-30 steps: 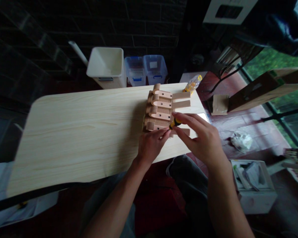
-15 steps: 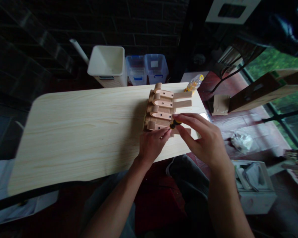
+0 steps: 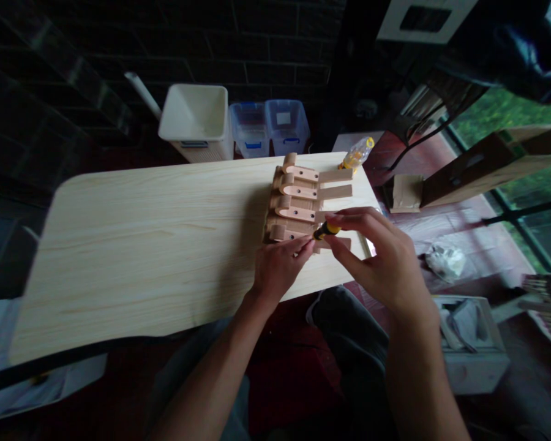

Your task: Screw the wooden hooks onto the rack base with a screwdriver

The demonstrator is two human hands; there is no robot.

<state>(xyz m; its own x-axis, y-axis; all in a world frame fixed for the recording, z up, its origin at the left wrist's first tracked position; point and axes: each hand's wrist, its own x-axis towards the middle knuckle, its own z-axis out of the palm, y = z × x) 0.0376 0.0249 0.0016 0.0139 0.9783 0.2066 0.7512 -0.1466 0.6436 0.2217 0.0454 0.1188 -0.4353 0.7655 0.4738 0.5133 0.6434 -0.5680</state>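
A light wooden assembly (image 3: 298,192) with several curved arms and dark screws lies near the right end of the table (image 3: 142,245). My right hand (image 3: 376,251) grips the yellow end of a black and yellow screwdriver (image 3: 326,230) between thumb and fingers. The screwdriver slants down to the nearest wooden arm. My left hand (image 3: 280,263) is at the near edge of the assembly, its thumb and fingers pinched together at the screwdriver's lower end. What they hold there is too small to make out.
A clear bottle with a yellow cap (image 3: 358,154) lies at the table's far right corner. Beyond the far edge stand a white bin (image 3: 195,116) and two clear plastic boxes (image 3: 250,125). A cardboard box (image 3: 468,165) and an open white box (image 3: 472,367) are at the right.
My right hand has shifted slightly to the right, and more of the screwdriver's yellow handle shows. My left hand keeps its place at the assembly.
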